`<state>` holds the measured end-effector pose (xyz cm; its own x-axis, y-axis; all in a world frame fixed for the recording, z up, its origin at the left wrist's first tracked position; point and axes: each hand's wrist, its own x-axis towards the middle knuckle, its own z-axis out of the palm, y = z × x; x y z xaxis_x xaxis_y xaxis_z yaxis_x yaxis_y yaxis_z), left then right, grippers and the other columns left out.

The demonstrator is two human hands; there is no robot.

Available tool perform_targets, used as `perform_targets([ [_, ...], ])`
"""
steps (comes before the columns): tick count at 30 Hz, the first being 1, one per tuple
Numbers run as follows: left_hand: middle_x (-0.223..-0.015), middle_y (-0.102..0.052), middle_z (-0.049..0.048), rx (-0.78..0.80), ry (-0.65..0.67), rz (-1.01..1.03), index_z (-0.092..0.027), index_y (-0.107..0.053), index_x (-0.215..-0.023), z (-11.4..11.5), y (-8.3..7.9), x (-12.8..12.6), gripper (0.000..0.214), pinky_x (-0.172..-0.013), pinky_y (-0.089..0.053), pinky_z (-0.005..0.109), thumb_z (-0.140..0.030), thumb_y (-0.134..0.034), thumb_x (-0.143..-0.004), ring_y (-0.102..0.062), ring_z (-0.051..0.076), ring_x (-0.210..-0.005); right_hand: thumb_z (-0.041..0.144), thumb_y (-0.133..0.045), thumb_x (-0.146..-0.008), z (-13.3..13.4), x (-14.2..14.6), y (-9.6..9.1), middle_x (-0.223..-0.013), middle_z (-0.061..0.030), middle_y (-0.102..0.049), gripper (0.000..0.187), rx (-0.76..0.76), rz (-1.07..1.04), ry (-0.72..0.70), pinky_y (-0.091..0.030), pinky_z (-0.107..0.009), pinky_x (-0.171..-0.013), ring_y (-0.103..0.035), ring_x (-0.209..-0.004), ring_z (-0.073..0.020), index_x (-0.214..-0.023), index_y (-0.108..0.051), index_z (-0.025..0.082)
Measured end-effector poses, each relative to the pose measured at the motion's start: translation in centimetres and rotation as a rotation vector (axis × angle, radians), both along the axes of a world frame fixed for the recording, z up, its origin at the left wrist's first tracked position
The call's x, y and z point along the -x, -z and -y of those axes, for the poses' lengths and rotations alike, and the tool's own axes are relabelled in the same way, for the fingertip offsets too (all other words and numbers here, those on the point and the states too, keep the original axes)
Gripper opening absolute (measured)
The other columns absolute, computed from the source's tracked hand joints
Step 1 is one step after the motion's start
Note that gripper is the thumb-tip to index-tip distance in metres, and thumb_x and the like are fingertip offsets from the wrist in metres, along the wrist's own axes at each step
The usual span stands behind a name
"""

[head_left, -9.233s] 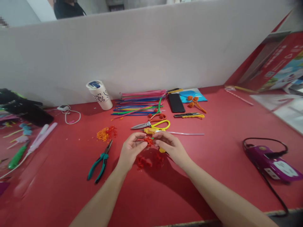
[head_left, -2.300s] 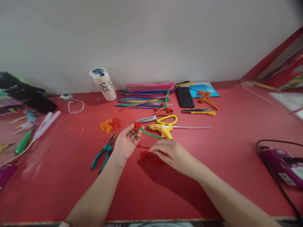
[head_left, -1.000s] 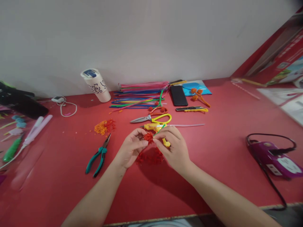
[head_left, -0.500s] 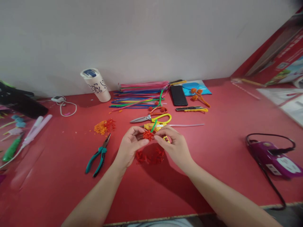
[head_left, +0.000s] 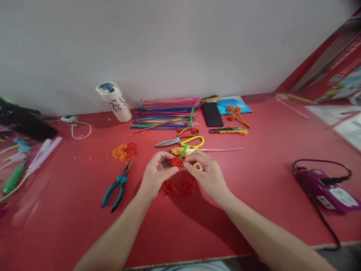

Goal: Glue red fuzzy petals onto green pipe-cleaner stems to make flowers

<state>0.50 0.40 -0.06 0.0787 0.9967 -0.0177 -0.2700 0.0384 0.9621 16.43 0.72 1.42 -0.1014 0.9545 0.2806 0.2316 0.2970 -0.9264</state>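
A spiky red pipe-cleaner flower (head_left: 177, 162) with a short green stem (head_left: 183, 151) is held up over the table between both hands. My left hand (head_left: 159, 171) pinches it from the left, thumb in front. From the right, my right hand (head_left: 204, 171) closes thumb and fingertips on its edge. Below them lie red snipped pieces (head_left: 179, 186) on the tabletop. Just behind the hands is a yellow glue gun (head_left: 177, 151) with a clear glue stick (head_left: 222, 149), partly hidden by the fingers. Scissors (head_left: 180, 141) with yellow and orange handles lie behind that.
Teal pliers (head_left: 121, 186) and orange and red clippings (head_left: 121, 151) lie left. Behind are a tumbler (head_left: 115, 103), pipe cleaners (head_left: 166, 113), a phone (head_left: 213, 114), a cutter (head_left: 228, 130) and an orange pipe-cleaner sprig (head_left: 237, 114). A purple power strip (head_left: 327, 190) with a black cord sits right.
Almost nothing differs. The red flower and my left hand have shifted very slightly to the right; my right hand keeps its pinch at the flower's edge.
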Motion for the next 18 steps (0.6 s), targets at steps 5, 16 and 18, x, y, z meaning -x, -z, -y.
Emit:
perform_targets([
  [5, -0.083, -0.062, -0.0004, 0.048, -0.044, 0.002, -0.019, -0.059, -0.084, 0.0, -0.13, -0.1, 0.028, -0.072, -0.046, 0.025, -0.017, -0.076, -0.061, -0.058, 0.013, -0.077, 0.025, -0.06, -0.075, -0.45, -0.31, 0.33, -0.07, -0.0006, -0.06, 0.01, 0.117, -0.059, 0.033, -0.045, -0.028, -0.066, -0.055, -0.069, -0.0152, -0.067, -0.063, 0.02],
  [16, -0.083, -0.064, 0.0004, 0.013, -0.056, -0.032, -0.019, -0.063, -0.085, -0.04, -0.28, 0.04, 0.022, -0.074, -0.046, 0.025, -0.022, -0.074, -0.066, -0.057, 0.012, -0.077, 0.026, -0.06, -0.073, -0.47, -0.08, 0.5, -0.069, -0.0006, -0.061, 0.011, 0.128, 0.0, 0.006, -0.043, -0.029, -0.067, -0.055, -0.07, -0.0154, -0.065, -0.061, 0.019],
  [18, -0.083, -0.063, 0.0008, 0.009, -0.063, -0.036, -0.018, -0.064, -0.084, -0.1, -0.25, 0.11, 0.019, -0.073, -0.046, 0.024, -0.024, -0.073, -0.069, -0.057, 0.012, -0.076, 0.025, -0.06, -0.073, -0.47, -0.09, 0.43, -0.069, -0.0005, -0.061, 0.01, 0.108, 0.003, 0.006, -0.044, -0.029, -0.068, -0.056, -0.07, -0.0157, -0.065, -0.061, 0.02],
])
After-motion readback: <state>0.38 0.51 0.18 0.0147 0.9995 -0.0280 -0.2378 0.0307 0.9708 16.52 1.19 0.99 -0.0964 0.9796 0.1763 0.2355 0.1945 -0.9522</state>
